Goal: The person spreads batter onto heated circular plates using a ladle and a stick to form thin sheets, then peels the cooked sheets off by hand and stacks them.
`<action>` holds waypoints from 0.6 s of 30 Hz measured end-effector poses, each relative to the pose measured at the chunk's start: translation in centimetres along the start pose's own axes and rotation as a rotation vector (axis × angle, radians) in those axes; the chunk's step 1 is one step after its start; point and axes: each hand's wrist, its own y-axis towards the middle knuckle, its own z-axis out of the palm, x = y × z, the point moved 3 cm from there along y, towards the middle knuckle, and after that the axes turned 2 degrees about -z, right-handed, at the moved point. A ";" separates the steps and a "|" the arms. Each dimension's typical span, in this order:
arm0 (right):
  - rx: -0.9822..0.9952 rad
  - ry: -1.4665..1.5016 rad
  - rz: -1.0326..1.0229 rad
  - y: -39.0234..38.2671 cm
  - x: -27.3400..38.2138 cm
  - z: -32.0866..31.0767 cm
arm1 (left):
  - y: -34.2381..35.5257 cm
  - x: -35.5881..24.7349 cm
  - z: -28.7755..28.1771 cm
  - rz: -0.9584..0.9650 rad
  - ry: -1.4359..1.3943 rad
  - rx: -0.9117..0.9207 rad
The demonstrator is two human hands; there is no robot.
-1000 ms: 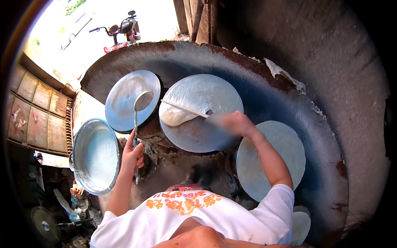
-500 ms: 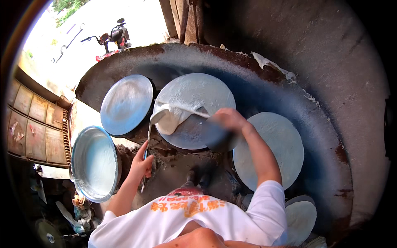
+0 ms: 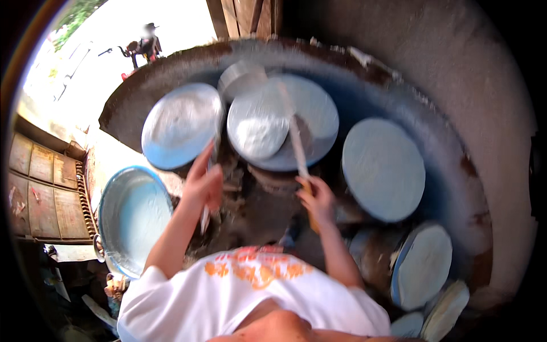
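Note:
My left hand (image 3: pixel 200 183) is closed round a ladle's metal handle; its blurred bowl (image 3: pixel 240 78) is beyond, at the back edge of the middle griddle (image 3: pixel 318 128). My right hand (image 3: pixel 313 196) grips a long flat spatula (image 3: pixel 299 154) by its yellowish handle, the blade lying blurred across that griddle. A white batter mound (image 3: pixel 259 137) sits on the griddle's front left, beside a darker patch. A round griddle (image 3: pixel 176 125) with a pale smeared top is to the left; another (image 3: pixel 382 168), coated pale all over, is to the right. A wide basin (image 3: pixel 135 219) of white batter stands by my left arm.
Coated round plates (image 3: pixel 424 268) on drum-like bases line the lower right, inside a curved, rust-edged rim (image 3: pixel 171 57). A scooter (image 3: pixel 142 48) stands outside at the top left. Panelled boards (image 3: pixel 48 182) and clutter lie along the left, a rough wall (image 3: pixel 456 74) at the right.
My right hand has moved down toward my body, swinging the spatula to point away from me. The ladle bowl has moved up and away. The view has shifted, showing more plates at lower right.

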 end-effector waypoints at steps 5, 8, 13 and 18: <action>-0.147 0.462 0.159 5.0 -5.7 24.0 | -0.8 -4.3 -3.5 -0.058 -1.012 0.597; -0.402 0.546 0.248 1.8 -7.1 26.0 | -3.4 -4.5 -6.9 -0.073 -1.062 0.644; -0.592 0.418 0.276 -3.0 -4.9 24.1 | -5.3 -5.6 -9.5 -0.091 -1.032 0.684; -0.748 0.500 0.211 0.9 -3.8 20.0 | -6.4 -5.7 -10.9 0.005 -0.946 0.677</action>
